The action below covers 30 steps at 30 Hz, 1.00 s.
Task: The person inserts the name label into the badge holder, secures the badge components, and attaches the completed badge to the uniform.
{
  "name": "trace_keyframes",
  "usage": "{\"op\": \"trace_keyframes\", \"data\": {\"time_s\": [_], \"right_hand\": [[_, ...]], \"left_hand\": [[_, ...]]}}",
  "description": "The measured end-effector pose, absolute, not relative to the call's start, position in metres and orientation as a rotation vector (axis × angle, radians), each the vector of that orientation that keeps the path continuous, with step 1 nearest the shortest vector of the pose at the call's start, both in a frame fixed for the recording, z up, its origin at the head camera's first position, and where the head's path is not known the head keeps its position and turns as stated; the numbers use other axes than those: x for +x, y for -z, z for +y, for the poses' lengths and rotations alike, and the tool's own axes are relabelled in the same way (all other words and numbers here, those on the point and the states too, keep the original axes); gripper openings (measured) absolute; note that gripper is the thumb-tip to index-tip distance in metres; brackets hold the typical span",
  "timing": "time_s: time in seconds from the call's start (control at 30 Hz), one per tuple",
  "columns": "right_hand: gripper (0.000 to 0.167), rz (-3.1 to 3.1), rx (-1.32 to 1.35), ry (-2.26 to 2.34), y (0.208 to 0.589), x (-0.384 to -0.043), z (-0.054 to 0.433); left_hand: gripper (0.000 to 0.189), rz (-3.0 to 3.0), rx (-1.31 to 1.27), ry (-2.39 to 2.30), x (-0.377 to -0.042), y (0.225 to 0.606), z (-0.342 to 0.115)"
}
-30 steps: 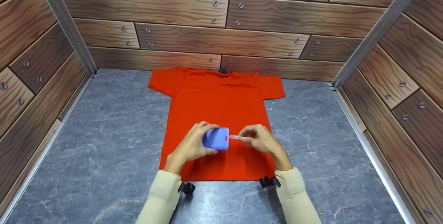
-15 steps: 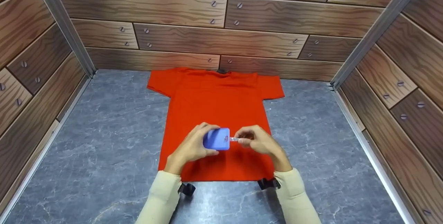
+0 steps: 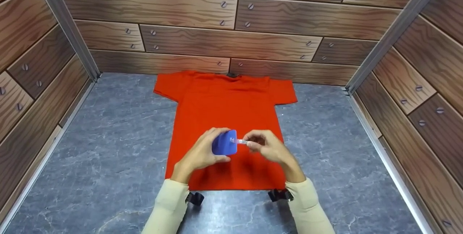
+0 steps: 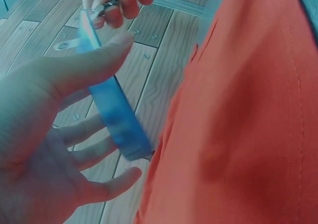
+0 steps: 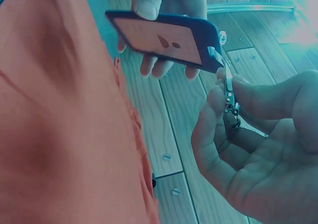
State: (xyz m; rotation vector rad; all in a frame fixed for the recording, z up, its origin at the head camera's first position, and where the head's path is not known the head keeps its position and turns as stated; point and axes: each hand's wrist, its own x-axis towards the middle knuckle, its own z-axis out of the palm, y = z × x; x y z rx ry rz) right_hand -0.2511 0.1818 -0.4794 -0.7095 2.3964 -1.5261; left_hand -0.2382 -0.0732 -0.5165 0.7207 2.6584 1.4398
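Observation:
A blue badge holder (image 3: 223,145) is gripped by its long edges in my left hand (image 3: 198,151), tilted above the shirt. In the right wrist view its other face shows a pale panel with dark marks. My right hand (image 3: 268,145) pinches a metal badge clip (image 5: 230,102) between thumb and fingers. A short clear strap (image 3: 240,141) runs from the clip to the holder's right end; whether it passes through the slot I cannot tell. Beneath both hands an orange-red T-shirt (image 3: 228,107) lies spread flat, sleeves out, collar toward the back wall.
The shirt rests on a grey marbled tabletop (image 3: 119,129). Wood-patterned walls (image 3: 202,13) close in the back and both sides, with metal posts (image 3: 389,35) at the corners. Black wrist cameras (image 3: 195,198) sit at the cuffs.
The badge holder has tilted and shifted slightly left. My right hand has moved left, bringing the clip and strap up against the holder's end. The shirt has stayed put.

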Motion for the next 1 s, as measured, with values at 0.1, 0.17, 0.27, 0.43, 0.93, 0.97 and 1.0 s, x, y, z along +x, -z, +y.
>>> {"op": "trace_keyframes", "data": {"time_s": [0.1, 0.17, 0.27, 0.43, 0.93, 0.97, 1.0], "right_hand": [[0.012, 2.399, -0.731, 1.541, 0.476, -0.248, 0.180], [0.012, 2.409, -0.748, 1.530, 0.475, -0.246, 0.180], [0.012, 2.426, -0.766, 1.511, 0.473, -0.245, 0.181], [0.013, 2.437, -0.764, 1.502, 0.470, -0.244, 0.182], [0.013, 2.424, -0.785, 1.503, 0.470, -0.237, 0.171], [0.013, 2.430, -0.786, 1.501, 0.470, -0.236, 0.170], [0.013, 2.436, -0.789, 1.498, 0.470, -0.236, 0.170]], "left_hand": [[0.081, 2.640, 0.762, -1.459, -0.238, 0.517, -0.073], [0.080, 2.621, 0.788, -1.480, -0.238, 0.517, -0.073], [0.072, 2.596, 0.837, -1.526, -0.238, 0.515, -0.073], [0.055, 2.572, 0.925, -1.594, -0.240, 0.514, -0.072], [0.044, 2.530, 0.980, -1.653, -0.240, 0.514, -0.069], [0.043, 2.524, 0.980, -1.661, -0.240, 0.514, -0.069], [0.042, 2.523, 0.980, -1.663, -0.240, 0.514, -0.069]]}}
